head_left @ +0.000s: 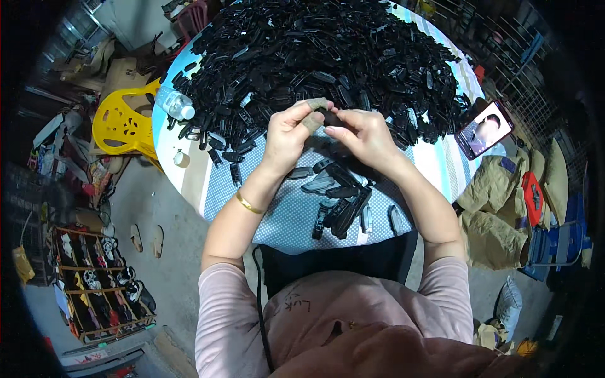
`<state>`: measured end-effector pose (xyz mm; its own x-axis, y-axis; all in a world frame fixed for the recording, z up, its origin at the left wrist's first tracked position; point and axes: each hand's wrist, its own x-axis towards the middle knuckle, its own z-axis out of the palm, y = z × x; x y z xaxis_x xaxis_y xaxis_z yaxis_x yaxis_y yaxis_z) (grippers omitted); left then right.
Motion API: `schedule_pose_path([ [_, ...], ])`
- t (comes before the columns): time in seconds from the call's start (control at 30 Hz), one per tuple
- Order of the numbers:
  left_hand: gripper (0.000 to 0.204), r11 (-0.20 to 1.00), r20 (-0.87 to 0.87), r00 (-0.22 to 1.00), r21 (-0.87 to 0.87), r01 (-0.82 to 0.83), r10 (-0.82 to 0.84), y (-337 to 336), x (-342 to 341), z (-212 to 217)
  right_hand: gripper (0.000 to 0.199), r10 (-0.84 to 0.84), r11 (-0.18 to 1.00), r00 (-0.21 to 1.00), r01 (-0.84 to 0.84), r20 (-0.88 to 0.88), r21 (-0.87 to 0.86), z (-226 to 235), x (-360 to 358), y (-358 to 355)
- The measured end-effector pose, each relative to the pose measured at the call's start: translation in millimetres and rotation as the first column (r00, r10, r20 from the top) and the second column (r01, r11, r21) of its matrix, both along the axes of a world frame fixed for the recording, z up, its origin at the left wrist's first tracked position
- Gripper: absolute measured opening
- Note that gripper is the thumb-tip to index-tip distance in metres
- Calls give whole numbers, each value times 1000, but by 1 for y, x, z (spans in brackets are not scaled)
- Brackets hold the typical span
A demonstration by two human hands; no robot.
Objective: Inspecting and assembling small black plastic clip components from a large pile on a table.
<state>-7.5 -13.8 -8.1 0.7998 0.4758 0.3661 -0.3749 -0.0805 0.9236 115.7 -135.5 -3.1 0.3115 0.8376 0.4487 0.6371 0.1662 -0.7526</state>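
Note:
Over the near half of a round table, both my hands meet with fingertips almost touching. My left hand [285, 137], with beige coverings on its thumb and forefinger, pinches a small black plastic piece [329, 118]. From the other side the thumb and fingers of my right hand [370, 137] close on the same piece. Fingers hide much of it, so its exact kind cannot be made out. Just beyond spreads a big pile of black plastic pieces [296, 63]. Below my hands, a smaller heap of similar black pieces [340, 201] lies on the patterned tablecloth [277, 217].
A clear plastic bottle [174, 103] lies at the table's left edge, near a small whitish container [181, 158]. At the right edge leans a lit phone [484, 130]. A yellow chair [116, 120] stands left; brown sacks [495, 233] sit right.

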Motion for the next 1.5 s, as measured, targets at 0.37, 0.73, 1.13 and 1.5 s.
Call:
schedule_pose_path([
  [0.37,35,813,-515,772,218,539,-373,-24,0,24,26,112,837,985,-21,134,-547,24,92,-51],
  [0.73,26,254,-278,928,943,215,247,-22,65,-23,21,39,844,772,314,635,-435,-3,72,-26],
  [1.13,30,988,-244,968,152,-16,53,3,6,6,49,63,997,860,-80,-507,-12,18,49,-8],
  [1.5,31,979,-156,977,-163,123,-149,2,5,0,19,186,982,497,-135,-848,136,2,13,3],
])
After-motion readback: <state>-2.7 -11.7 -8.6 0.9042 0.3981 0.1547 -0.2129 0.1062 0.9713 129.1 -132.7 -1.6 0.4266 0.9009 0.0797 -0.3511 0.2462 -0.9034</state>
